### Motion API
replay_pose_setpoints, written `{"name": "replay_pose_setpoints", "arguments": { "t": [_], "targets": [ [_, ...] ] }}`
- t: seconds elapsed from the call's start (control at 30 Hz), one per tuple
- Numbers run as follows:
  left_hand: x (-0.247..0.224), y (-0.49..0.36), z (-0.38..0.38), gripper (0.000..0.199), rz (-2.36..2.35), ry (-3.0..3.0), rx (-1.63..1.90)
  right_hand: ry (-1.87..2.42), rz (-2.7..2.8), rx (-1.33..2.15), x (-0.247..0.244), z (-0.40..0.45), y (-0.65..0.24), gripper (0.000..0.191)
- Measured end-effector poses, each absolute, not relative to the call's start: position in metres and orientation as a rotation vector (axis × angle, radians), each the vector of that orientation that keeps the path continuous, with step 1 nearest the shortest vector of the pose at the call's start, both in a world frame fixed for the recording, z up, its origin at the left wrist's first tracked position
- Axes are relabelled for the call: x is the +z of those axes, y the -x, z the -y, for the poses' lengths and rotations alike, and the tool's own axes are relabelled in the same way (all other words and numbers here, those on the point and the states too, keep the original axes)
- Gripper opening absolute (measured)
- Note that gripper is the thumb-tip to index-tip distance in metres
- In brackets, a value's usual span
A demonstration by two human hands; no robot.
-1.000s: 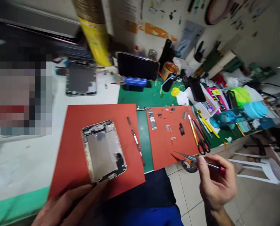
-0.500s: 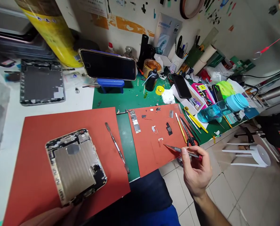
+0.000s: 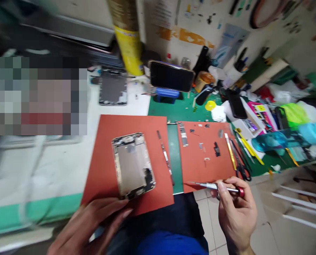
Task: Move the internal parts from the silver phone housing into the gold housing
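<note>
On the red mat (image 3: 94, 177) lies an opened phone housing (image 3: 132, 166), its metal inside facing up, dark parts along its edges. My left hand (image 3: 91, 221) reaches in from below, fingertips at the housing's lower left corner; motion blur softens the contact. In my right hand (image 3: 239, 209) a thin screwdriver (image 3: 213, 186) with a red end cap is pinched between thumb and fingers, its tip pointing left above the lower part of the second red mat (image 3: 195, 170). A metal pry tool (image 3: 165, 156) lies right of the housing.
Small phone parts, including a narrow logic board (image 3: 183, 134), lie on the second mat. Scissors (image 3: 244, 171) and a yellow tool (image 3: 230, 152) are along its right edge. A phone (image 3: 171, 76) leans on a blue stand. A blue bottle (image 3: 277, 140) lies at the right.
The camera view has swung left, so the bench appears shifted right. More of my left hand shows. The screwdriver tip has moved from the small parts towards the second mat's near edge.
</note>
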State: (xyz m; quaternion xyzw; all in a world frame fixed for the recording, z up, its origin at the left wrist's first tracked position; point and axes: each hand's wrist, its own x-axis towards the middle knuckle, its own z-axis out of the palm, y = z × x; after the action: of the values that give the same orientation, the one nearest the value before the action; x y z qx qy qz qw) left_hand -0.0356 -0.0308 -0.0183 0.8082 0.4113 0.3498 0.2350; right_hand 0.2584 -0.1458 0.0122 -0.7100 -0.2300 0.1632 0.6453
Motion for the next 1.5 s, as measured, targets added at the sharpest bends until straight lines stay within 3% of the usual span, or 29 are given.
{"name": "replay_pose_setpoints", "arguments": {
  "t": [0.17,0.37,0.53,0.7,1.03,1.5],
  "targets": [
    [0.009,0.025,0.037,0.009,-1.069,-2.113,0.895,1.479,0.528,0.736,0.004,0.132,-0.213,0.028],
    [0.011,0.025,0.037,0.007,-1.08,-1.989,0.911,1.428,0.643,0.815,-0.005,0.119,-0.192,0.026],
    [0.011,0.026,0.037,0.002,-1.022,-1.931,0.934,1.443,0.686,0.793,-0.004,0.12,-0.186,0.024],
    [0.013,0.03,0.034,0.009,-0.969,-1.913,0.902,1.499,0.697,0.782,0.0,0.12,-0.181,0.023],
    [0.007,0.028,0.035,0.013,-0.944,-2.064,0.852,1.57,0.837,0.387,0.016,0.122,-0.175,0.023],
    [0.008,0.027,0.033,0.008,-0.949,-2.175,0.836,1.544,0.998,0.352,0.016,0.122,-0.166,0.02]
  ]
}}
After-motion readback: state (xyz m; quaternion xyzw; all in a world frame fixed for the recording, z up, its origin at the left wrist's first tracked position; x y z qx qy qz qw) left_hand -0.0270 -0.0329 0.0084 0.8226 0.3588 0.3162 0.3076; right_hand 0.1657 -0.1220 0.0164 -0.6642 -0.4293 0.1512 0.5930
